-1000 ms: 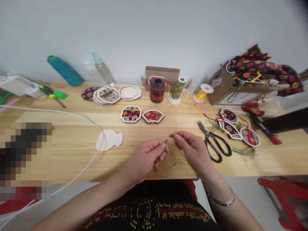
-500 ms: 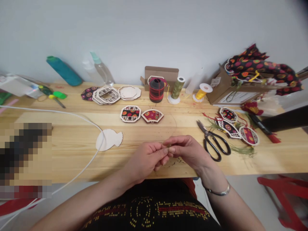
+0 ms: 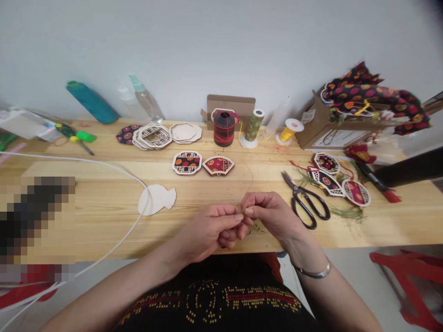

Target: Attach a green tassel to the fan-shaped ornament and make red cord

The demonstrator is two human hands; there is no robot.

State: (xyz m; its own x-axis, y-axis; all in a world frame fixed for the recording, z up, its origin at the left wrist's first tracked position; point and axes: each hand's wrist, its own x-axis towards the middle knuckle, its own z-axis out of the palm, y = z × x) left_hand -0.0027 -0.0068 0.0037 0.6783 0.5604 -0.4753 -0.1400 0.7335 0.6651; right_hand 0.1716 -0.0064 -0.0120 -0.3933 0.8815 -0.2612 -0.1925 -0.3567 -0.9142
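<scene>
My left hand (image 3: pixel 218 226) and my right hand (image 3: pixel 265 210) meet over the table's front part, fingertips pinched together. Something thin and small seems to sit between them, but the fingers cover it and I cannot make out its kind. Right of my right hand lies a pair of black-handled scissors (image 3: pixel 306 203), blades pointing away. Beyond my hands rest an octagonal wooden ornament (image 3: pixel 187 163) and a fan-shaped ornament (image 3: pixel 218 165), both with patterned fabric inside. To the left is a pale vase-shaped wooden piece (image 3: pixel 157 199), crossed by a white cable (image 3: pixel 121 169).
Along the wall stand a red-and-black thread spool (image 3: pixel 223 130), a green spool (image 3: pixel 255 127), a yellow spool (image 3: pixel 289 132) and a teal roll (image 3: pixel 92 102). Stacked wooden frames (image 3: pixel 154 137) lie back left. A cardboard box (image 3: pixel 323 122) with patterned fabric is back right, finished ornaments (image 3: pixel 356 192) before it.
My fingertips have shifted slightly, and the right thumb and index finger have moved a little against the left fingertips. The view has tilted very slightly; the table items lie as before.
</scene>
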